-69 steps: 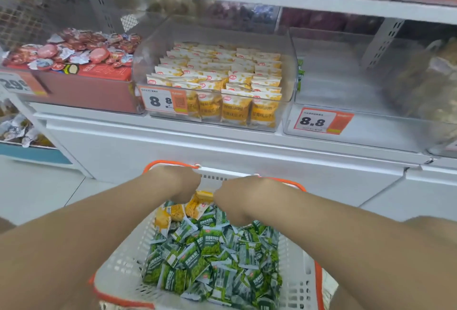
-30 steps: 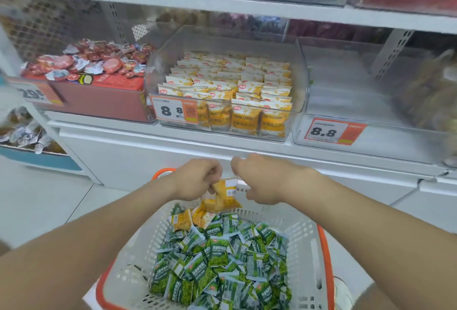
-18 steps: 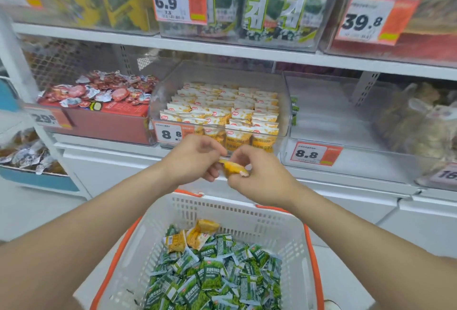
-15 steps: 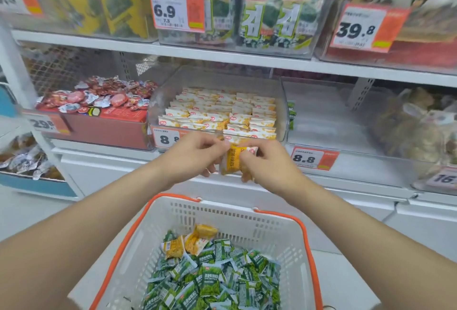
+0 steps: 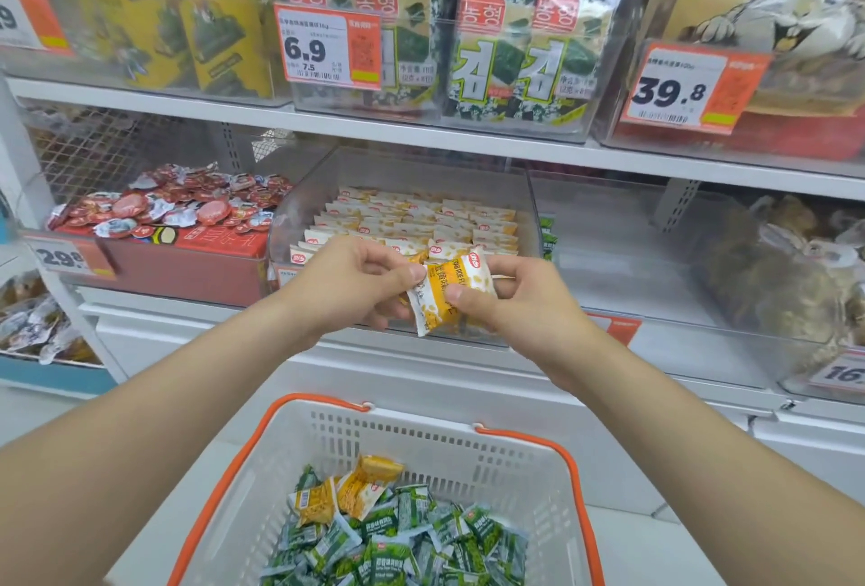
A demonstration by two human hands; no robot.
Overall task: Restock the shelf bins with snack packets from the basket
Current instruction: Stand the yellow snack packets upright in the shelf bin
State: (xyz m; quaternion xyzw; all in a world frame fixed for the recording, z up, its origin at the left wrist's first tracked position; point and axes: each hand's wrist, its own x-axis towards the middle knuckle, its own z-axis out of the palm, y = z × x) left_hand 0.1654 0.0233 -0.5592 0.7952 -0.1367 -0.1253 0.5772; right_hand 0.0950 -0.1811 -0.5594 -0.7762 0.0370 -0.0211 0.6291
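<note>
A small yellow-and-white snack packet (image 5: 450, 297) is held in the air just in front of the clear plastic shelf bin (image 5: 305, 196) of matching packets. It is pinched at its left edge by the left hand (image 5: 351, 283) and gripped on its right by the thumb and curled fingers of the right hand (image 5: 515, 304). Below, a white slotted plastic basket with an orange rim (image 5: 421, 435) is seen — green packets (image 5: 402, 548) and a few yellow ones (image 5: 348, 492) are heaped inside.

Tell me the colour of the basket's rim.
The basket rim is orange; the head view shows it.
</note>
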